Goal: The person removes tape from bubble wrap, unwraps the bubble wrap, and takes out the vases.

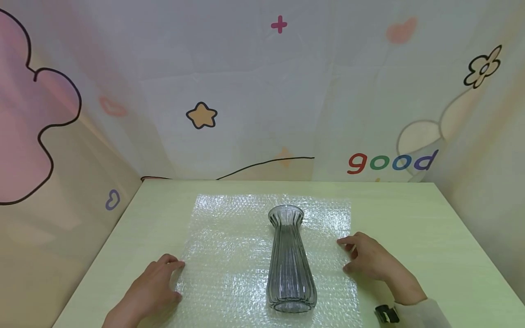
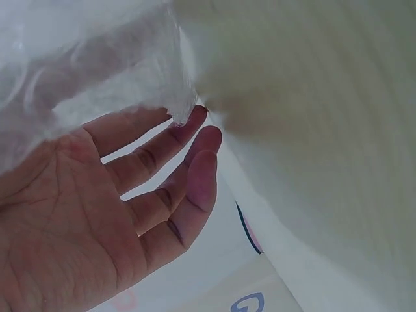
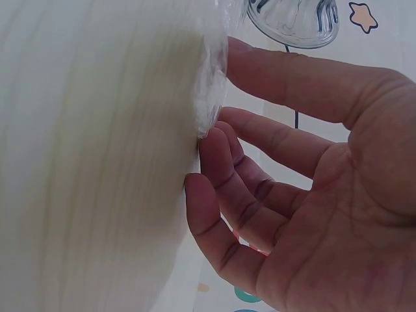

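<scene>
A fluted grey glass vase (image 1: 290, 264) lies on a sheet of clear bubble wrap (image 1: 229, 273), its flared mouth towards the back and its base towards the front. At the sheet's left edge is my left hand (image 1: 151, 287), fingertips at the border; in the left wrist view the wrap's edge (image 2: 175, 97) overlaps the loosely bent fingers (image 2: 156, 153). My right hand (image 1: 371, 259) stands at the right edge, thumb and fingers apart and touching the wrap. Seen from the right wrist, the fingertips (image 3: 214, 153) rest beside the wrap's edge (image 3: 211, 84), and the vase's glass rim (image 3: 299, 29) shows above.
The pale wooden table (image 1: 414, 218) reaches back to a printed cloth (image 1: 246, 82), which also hangs along both sides. Near my right sleeve (image 1: 422, 314) there is a small black object (image 1: 387, 314).
</scene>
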Tool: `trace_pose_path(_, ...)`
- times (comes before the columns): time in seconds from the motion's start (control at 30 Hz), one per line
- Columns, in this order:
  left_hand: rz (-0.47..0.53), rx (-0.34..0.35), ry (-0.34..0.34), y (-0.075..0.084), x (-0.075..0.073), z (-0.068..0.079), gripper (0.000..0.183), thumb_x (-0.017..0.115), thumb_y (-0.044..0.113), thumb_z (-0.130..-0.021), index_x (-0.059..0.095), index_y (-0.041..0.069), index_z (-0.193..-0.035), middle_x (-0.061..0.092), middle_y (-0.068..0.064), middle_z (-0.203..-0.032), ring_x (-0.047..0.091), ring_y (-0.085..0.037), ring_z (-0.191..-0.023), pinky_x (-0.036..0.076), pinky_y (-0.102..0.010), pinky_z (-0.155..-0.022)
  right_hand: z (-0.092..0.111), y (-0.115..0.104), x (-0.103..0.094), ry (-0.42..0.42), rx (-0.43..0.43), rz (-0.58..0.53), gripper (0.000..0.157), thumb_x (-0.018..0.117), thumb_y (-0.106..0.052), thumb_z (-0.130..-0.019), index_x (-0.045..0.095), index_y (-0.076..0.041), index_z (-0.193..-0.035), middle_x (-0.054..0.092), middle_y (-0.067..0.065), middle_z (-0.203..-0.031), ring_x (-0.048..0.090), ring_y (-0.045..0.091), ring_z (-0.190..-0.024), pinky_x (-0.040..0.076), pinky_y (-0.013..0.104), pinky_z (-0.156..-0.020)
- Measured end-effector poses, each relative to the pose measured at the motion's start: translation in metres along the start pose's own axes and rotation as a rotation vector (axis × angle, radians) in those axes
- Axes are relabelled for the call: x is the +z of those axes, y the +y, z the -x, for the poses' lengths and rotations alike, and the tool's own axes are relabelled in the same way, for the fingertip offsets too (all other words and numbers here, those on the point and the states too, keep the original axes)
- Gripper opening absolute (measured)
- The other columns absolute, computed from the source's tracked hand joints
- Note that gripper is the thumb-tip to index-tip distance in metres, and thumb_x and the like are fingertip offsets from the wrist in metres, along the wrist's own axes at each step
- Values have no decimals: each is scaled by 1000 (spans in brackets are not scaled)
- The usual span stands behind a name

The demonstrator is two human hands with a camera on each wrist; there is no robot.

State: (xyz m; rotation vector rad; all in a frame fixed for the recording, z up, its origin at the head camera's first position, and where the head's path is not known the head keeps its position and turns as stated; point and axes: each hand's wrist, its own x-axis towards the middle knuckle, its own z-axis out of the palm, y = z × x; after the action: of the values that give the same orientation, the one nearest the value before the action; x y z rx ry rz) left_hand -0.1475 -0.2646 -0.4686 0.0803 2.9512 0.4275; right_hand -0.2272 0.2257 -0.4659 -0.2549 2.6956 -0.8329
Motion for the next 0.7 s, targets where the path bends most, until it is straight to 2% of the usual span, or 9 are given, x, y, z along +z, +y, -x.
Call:
trace_pose_path(0.33, 14, -25, -6, 1, -1, -2, 64, 89, 23, -61, 64, 12, -120, 55, -3, -127, 53, -28, -114, 49, -51, -92, 0, -2, 1, 5, 37, -1, 64, 85, -9, -68, 63, -6, -128, 55, 5, -97, 50, 21, -88, 47, 31, -72)
trace_pose_path(0.7, 6, -5, -3, 0, -3, -1, 65, 89, 25, -61, 65, 13, -120, 55, -2, -127, 53, -29, -114, 49, -50, -89, -1, -1, 1, 6, 36, 1, 63, 85, -9, -68, 63, -5, -127, 55, 6, -95, 50, 21, -87, 47, 31, -72)
